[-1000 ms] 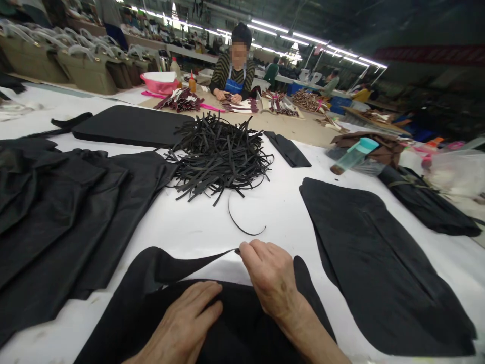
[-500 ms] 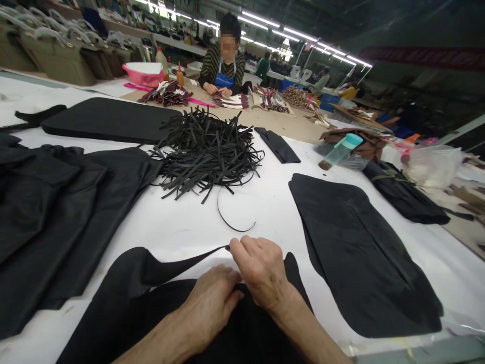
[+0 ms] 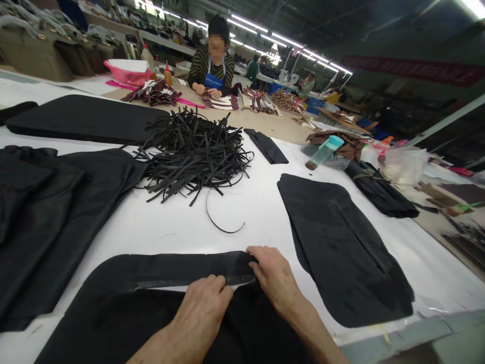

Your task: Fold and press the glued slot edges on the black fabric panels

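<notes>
A black leather-like panel (image 3: 162, 268) lies in front of me on the white tabletop, its far edge running almost straight across. Below that edge is a long narrow gap with white showing through. My left hand (image 3: 206, 306) is closed on the near edge of this gap, fingers curled and tips hidden. At the panel's far right corner, my right hand (image 3: 275, 278) pinches the material between thumb and fingers. Past the panel, one thin curved black strip (image 3: 223, 228) lies near a heap of black strips (image 3: 197, 156).
Dark stacked panels lie at left (image 3: 49, 227) and right (image 3: 341, 242). A flat black stack (image 3: 83, 119) is behind the left ones. A teal-lidded bottle (image 3: 324, 151) lies at the back right. Across the table a person (image 3: 212, 65) handles maroon and white pieces.
The panel's far edge, lifted and bent before, now lies flatter and straighter. My right hand has moved slightly right and down to the corner; my left has shifted left. The view has turned slightly right.
</notes>
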Demonstrator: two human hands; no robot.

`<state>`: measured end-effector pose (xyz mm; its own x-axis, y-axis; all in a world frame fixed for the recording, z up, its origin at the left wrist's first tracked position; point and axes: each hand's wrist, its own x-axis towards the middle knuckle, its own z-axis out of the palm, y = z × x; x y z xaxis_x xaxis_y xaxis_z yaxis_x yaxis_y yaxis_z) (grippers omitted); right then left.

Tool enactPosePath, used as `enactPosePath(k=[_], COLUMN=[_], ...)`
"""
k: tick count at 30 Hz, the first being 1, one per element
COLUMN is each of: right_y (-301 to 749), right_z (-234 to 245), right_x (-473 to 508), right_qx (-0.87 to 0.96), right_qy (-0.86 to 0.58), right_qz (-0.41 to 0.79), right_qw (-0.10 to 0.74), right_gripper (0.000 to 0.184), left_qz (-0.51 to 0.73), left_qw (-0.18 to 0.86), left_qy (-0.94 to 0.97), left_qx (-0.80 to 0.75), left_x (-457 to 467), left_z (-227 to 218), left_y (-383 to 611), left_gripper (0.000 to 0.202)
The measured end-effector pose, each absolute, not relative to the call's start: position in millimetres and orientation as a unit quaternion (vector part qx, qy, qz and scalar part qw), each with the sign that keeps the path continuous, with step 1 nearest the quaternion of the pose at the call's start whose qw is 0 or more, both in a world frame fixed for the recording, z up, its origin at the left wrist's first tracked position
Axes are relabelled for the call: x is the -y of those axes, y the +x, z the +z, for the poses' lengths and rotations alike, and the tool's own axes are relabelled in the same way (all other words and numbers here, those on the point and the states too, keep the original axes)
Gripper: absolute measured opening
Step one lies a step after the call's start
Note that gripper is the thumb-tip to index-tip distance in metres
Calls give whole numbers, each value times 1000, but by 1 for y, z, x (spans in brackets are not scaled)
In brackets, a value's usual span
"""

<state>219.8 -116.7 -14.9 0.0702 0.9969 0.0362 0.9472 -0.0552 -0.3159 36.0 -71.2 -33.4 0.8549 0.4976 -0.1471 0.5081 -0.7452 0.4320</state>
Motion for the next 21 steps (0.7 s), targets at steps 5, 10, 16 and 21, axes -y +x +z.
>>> enactPosePath(k=[5, 10, 16, 21], right_y=[200, 204, 209, 197], right_z=[-27, -36, -26, -18], right_x=[113, 115, 134, 143], right_qx=[688, 676, 694, 764], right_qy=[-721, -729, -676, -615], right_qz=[-47, -66, -44, 107], right_qw=[69, 85, 243, 162], right_gripper=[24, 25, 35, 35], left_qz=[156, 173, 37, 21], left_qw=[80, 86, 233, 256], left_qy=[969, 963, 935, 927], left_qx=[-175, -186, -265, -273], left_x=[94, 94, 69, 62], left_z=[-69, -71, -43, -39], left_y=[36, 35, 28, 29], left_gripper=[15, 17, 19, 18])
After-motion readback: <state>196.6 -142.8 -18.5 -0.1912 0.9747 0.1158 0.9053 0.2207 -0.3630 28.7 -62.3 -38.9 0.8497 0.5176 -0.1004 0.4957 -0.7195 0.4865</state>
